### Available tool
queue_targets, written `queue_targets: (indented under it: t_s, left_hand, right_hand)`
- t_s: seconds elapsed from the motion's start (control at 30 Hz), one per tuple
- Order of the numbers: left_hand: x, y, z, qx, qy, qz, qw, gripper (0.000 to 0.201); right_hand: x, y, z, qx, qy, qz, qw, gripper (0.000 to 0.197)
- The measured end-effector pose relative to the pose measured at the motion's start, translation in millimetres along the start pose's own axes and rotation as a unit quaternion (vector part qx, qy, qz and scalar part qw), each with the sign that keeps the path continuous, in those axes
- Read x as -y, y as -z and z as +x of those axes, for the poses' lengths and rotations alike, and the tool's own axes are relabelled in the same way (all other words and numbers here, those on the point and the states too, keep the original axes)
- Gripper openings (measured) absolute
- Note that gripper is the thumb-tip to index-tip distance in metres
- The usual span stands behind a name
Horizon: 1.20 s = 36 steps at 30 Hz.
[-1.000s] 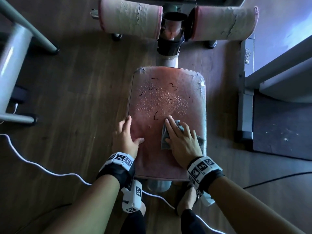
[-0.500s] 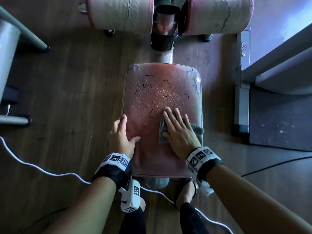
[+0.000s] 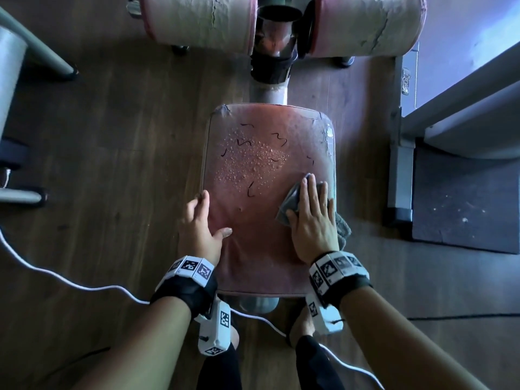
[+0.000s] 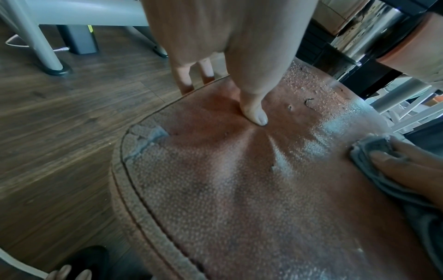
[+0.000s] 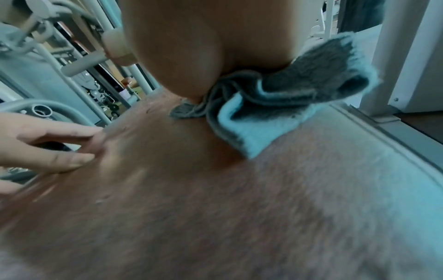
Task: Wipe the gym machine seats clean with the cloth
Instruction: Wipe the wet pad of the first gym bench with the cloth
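Note:
A worn reddish seat pad (image 3: 253,249) (image 4: 239,189) (image 5: 239,208) carries water droplets (image 3: 247,161) and dark squiggly marks over its far half. My right hand (image 3: 312,218) presses flat on a folded grey cloth (image 3: 291,201) (image 4: 369,151) (image 5: 275,106) at the seat's right side, fingers straight. Cloth bunches out past the right edge (image 3: 342,226). My left hand (image 3: 199,220) (image 4: 239,56) rests on the seat's left edge, thumb (image 4: 255,113) on the pad, the fingers over the rim.
Two cracked pink roller pads (image 3: 202,21) (image 3: 365,23) flank a metal post (image 3: 274,32) beyond the seat. A grey machine frame (image 3: 402,153) and dark mat (image 3: 464,198) lie to the right, another frame (image 3: 17,108) to the left. A white cable (image 3: 70,282) crosses the wood floor.
My right hand has slid the cloth forward and to the right across the seat, from mid-seat toward its right edge. The left hand has stayed on the left rim.

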<state>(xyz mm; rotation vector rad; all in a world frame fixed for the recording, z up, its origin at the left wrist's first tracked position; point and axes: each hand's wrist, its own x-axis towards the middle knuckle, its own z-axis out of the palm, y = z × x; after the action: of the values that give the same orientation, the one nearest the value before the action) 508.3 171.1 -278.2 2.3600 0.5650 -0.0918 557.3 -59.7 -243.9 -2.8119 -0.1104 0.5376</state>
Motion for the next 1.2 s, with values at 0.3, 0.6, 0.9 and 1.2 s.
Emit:
queue_targets:
  t_s: [0.3,0.6,0.9,1.2]
  left_hand:
    - [-2,0,-2,0.001,0.013,-0.016,1.0,0.101]
    - [2,-1,-1,0.01,0.018,0.014,1.0,0.102]
    - [2,0,-1,0.007,0.005,0.024,1.0,0.103]
    - [-5,6,-3,0.02,0.012,0.045,0.999,0.101]
  right_hand:
    - [-7,16,32,0.014,-0.004,-0.009,1.0,0.068]
    - [-9,26,48,0.038,0.02,-0.025,0.999,0.07]
    - [1,17,22,0.021,0.097,-0.041,0.994,0.069]
    - [13,13,29,0.042,0.186,-0.105,0.976,0.065]
